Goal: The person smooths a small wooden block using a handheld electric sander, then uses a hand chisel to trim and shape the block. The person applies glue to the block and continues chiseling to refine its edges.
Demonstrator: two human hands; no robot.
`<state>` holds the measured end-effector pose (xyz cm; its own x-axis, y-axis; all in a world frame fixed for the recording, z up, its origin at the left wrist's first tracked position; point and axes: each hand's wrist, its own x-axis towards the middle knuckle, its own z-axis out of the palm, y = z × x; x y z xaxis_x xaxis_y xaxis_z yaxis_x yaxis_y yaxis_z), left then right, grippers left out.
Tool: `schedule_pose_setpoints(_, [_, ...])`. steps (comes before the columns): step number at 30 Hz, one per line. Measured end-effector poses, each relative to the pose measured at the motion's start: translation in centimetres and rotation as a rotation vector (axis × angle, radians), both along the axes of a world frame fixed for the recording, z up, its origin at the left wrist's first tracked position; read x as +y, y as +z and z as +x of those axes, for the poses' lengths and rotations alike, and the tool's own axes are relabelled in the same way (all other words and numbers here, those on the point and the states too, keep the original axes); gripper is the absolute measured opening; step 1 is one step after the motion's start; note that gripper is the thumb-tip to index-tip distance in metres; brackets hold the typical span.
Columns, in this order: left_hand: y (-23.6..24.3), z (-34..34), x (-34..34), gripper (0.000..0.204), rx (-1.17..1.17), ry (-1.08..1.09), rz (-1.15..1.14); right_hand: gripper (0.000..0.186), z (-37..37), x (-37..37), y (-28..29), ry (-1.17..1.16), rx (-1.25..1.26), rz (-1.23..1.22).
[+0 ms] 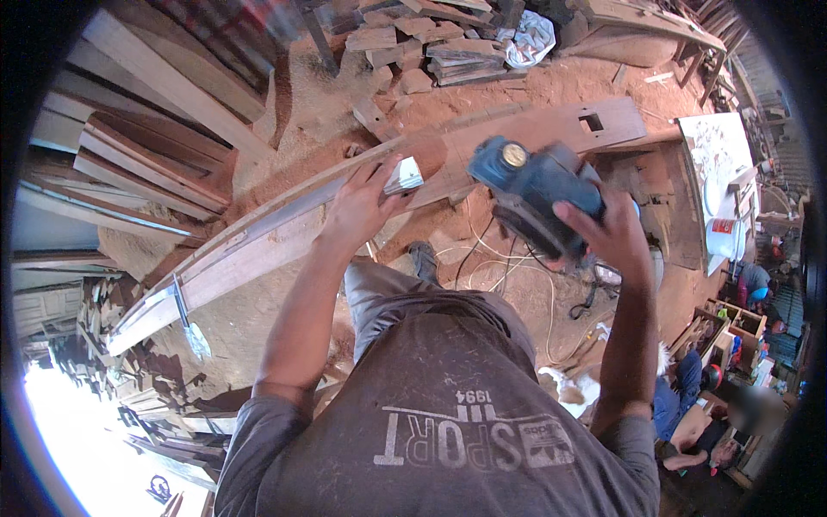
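In my right hand [622, 237] is a dark blue-green power tool that looks like an electric planer [538, 194], with a round yellowish disc at its front end. The tool is tilted, slightly blurred and raised at the near side of a long wooden plank [508, 133]. My left hand [366, 202] reaches over the plank's middle, its fingers and thumb on either side of a small white block [405, 175]. The underside of the block is hidden. Towards its right end the plank has a square hole [591, 123].
A metal clamp [180, 302] grips the plank's left end. Cords [508, 258] lie on the dusty floor by my foot. Stacked boards [146, 164] lean at left; a wood pile [431, 47] lies beyond. At right stand a white-topped table [719, 155] and a seated person [693, 426].
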<state>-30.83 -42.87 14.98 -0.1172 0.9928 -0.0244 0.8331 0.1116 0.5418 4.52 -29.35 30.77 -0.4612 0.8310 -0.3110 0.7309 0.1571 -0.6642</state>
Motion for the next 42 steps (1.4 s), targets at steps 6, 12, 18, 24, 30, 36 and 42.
schedule_pose_setpoints(6, [-0.8, -0.6, -0.6, 0.079, -0.023, -0.020, 0.041, 0.059, -5.4, 11.2, -2.4, 0.431, -0.140, 0.132])
schedule_pose_setpoints(12, [-0.9, -0.8, -0.2, 0.081, -0.037, -0.052, 0.071, 0.062, -8.0, 13.8, -1.3, 0.438, -0.337, 0.124])
schedule_pose_setpoints(18, [-2.5, -0.8, -0.7, 0.081, -0.025, -0.022, 0.121, 0.077, -15.9, 4.3, -2.6, 0.770, -0.100, 0.685])
schedule_pose_setpoints(24, [-2.8, -1.6, -2.4, 0.067, -0.154, 0.006, 0.229, 0.070, -20.4, 1.4, -10.4, 0.853, -0.265, 0.269])
schedule_pose_setpoints(30, [-3.7, -4.1, -9.4, 0.074, 0.031, 0.421, 0.313, 0.062, -20.2, 2.5, -12.1, 0.951, -0.194, 0.338])
schedule_pose_setpoints(36, [-4.9, -4.9, -10.1, 0.068, 0.075, 0.447, 0.348, 0.064, -20.3, 1.7, -11.8, 0.886, -0.239, 0.395])
schedule_pose_setpoints(42, [-4.4, -4.9, -9.7, 0.068, 0.060, 0.449, 0.368, 0.060, -21.1, 2.0, -10.9, 0.877, -0.237, 0.275])
